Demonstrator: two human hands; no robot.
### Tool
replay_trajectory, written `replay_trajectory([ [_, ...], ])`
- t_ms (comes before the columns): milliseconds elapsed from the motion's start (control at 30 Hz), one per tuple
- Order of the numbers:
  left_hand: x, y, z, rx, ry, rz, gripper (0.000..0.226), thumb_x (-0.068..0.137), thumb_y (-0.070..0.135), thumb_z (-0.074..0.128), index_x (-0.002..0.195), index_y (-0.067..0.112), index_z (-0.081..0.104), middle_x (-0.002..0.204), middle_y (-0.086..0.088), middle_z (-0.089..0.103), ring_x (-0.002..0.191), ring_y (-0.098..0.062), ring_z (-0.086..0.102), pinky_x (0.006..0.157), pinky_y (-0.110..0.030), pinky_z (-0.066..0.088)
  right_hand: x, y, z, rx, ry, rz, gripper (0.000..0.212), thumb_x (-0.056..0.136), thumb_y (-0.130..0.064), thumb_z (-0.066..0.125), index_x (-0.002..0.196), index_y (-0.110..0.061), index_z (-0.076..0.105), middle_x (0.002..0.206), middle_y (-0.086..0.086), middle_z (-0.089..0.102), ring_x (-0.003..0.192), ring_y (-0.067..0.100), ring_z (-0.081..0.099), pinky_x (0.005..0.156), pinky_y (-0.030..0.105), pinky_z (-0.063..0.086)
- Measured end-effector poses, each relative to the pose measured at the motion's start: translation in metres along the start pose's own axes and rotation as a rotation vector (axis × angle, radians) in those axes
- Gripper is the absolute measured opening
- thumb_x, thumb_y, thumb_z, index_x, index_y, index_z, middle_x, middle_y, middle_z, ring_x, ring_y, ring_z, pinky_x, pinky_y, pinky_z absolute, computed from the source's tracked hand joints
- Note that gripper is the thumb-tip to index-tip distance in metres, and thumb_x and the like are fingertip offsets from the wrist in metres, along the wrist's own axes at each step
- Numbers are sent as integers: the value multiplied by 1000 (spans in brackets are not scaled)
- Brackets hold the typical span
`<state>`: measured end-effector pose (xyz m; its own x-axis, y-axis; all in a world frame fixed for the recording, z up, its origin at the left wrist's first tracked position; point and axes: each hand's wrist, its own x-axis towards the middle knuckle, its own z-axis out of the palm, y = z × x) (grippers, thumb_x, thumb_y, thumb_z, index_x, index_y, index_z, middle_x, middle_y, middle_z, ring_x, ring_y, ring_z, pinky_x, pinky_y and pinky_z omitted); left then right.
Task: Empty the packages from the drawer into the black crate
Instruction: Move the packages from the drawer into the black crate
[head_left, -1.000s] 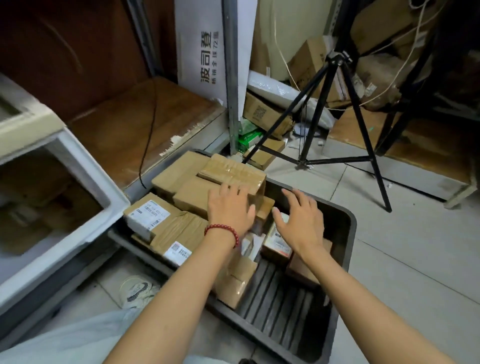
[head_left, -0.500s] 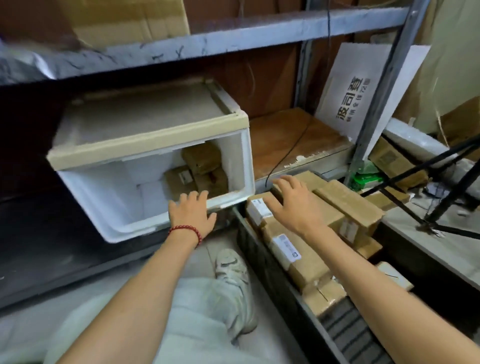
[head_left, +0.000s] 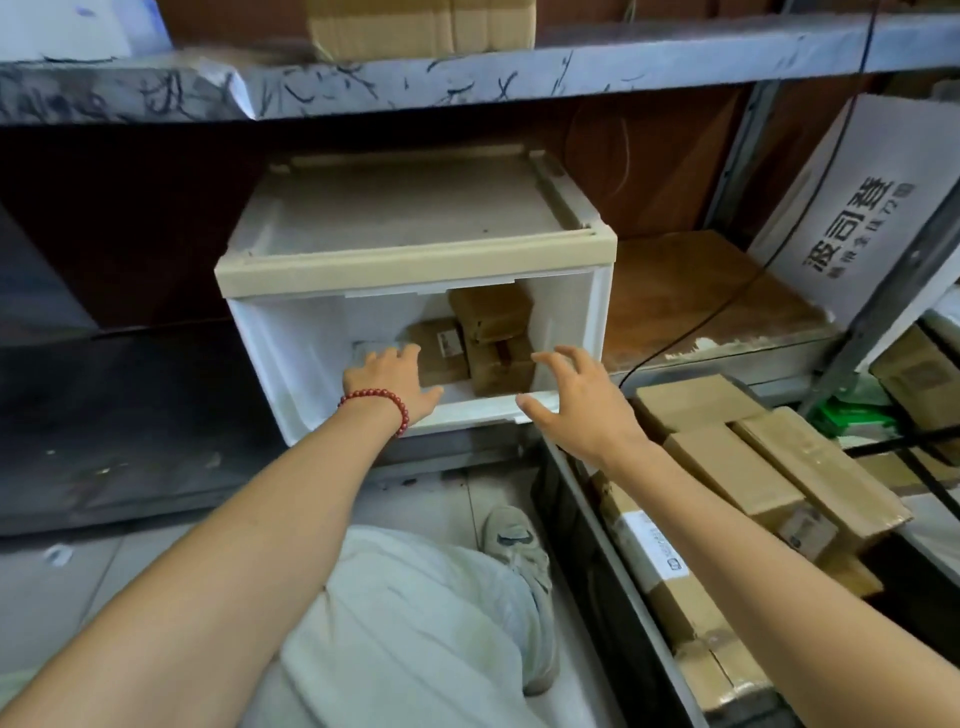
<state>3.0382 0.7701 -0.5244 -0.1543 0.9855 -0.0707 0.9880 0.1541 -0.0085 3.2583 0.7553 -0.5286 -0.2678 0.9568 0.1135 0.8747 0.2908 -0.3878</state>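
**As both hands reach in, the drawer is not yet empty**

While the crate (head_left: 574, 525) sits low, to the right of the right hand and under its forearm, with stowed packages (head_left: 737, 478) piled in it, the step in hand is the next pick from the drawer (head_left: 280, 353). Several brown packages (head_left: 493, 332) lie at the back right of the drawer, just beyond the fingertips and roughly between the two hands.

The left hand (head_left: 387, 382), a red bracelet (head_left: 376, 402) at its wrist, is past the drawer's front edge with fingers stretched flat and forward. It holds nothing. Its fingertips are close to the lowest package, but I cannot tell whether they touch it. The right hand (head_left: 576, 410) hangs at the right side of the opening, fingers spread and loosely curved, thumb over the front edge. It is also empty.

By my reading, the task is well along but unfinished: the crate is the fuller of the two. The next move calls for both hands to go deeper, close on the stack from either side, and lift it over the front edge. The top package sits tilted on the others, so it may slide off if the lower ones are pulled first. Then comes a swing right and down to the crate.
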Motion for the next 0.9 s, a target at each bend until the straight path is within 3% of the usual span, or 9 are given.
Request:
replay_trajectory([
  [167,39,0,-1,209,100,118,66,94,54,43,147,18,26,143,-11,41,129,-30,41,94,-43,41,33,12,15,-37,-95,19,71,92,-51,56,151,-24,26,159,4,19,144,26,27,112,44,36],
  [533,103,-40,73,69,110,151,70,92,50,48,150,23,20,152,-8,31,136,-30,33,101,-49,37,124,9,69,-56,-171,68,84,91,-54,57,153,-20,13,159,9,14,144,31,22,115,44,28],
  [633,123,-46,99,155,57,199,75,92,48,49,152,23,11,158,-8,17,142,-30,22,106,-49,34,146,12,87,-43,-175,124,103,85,-56,64,155,-20,-3,160,14,3,146,36,14,116,46,24],
  [733,153,-41,103,131,-17,140,81,93,47,49,153,26,0,161,-5,0,147,-31,6,113,-55,20,171,20,100,-75,-147,162,125,75,-58,73,152,-20,-18,161,12,-15,149,35,0,118,47,18],
  [900,194,-25,89,-14,90,171,78,94,47,48,153,25,3,161,-6,3,147,-31,7,112,-55,19,222,38,119,-97,-74,188,129,69,-64,74,154,-21,-13,162,10,-8,148,35,0,118,45,16],
])
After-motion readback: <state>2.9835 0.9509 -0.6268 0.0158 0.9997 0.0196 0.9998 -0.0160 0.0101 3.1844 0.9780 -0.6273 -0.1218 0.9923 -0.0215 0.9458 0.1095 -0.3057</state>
